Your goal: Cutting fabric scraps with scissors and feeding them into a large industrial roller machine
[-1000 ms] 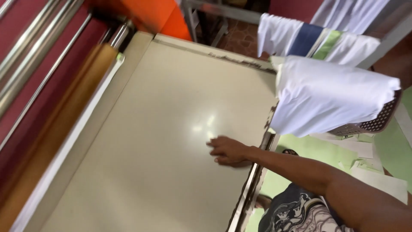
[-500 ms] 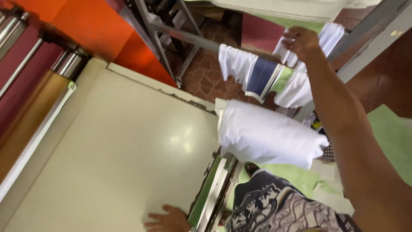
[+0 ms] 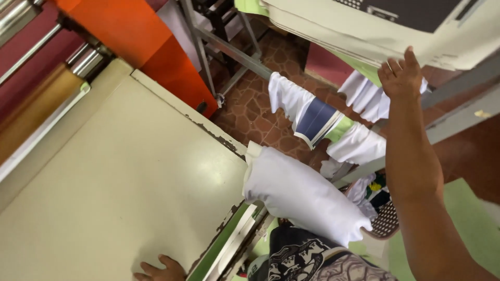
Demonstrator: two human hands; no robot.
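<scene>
My right hand [image 3: 400, 76] is raised at the upper right. Its fingers are spread against the lower edge of a stack of large cream sheets [image 3: 364, 31] lying on a high shelf, and I cannot see it grip any sheet. My left hand [image 3: 159, 269] lies flat on the cream table top [image 3: 120, 177] near the table's chipped right edge, at the bottom of the view, partly cut off. A white cloth bundle [image 3: 302, 195] hangs off that edge between my two arms.
White, blue and green printed cloths [image 3: 317, 117] hang over a metal rail to the right of the table. An orange machine cover [image 3: 130, 36] and rollers [image 3: 47, 88] stand along the table's far left. A metal frame [image 3: 219, 47] stands on a tiled floor.
The view has swung up and to the right. My right hand rose from near the hanging cloths to the stack of sheets. My left hand stayed on the table.
</scene>
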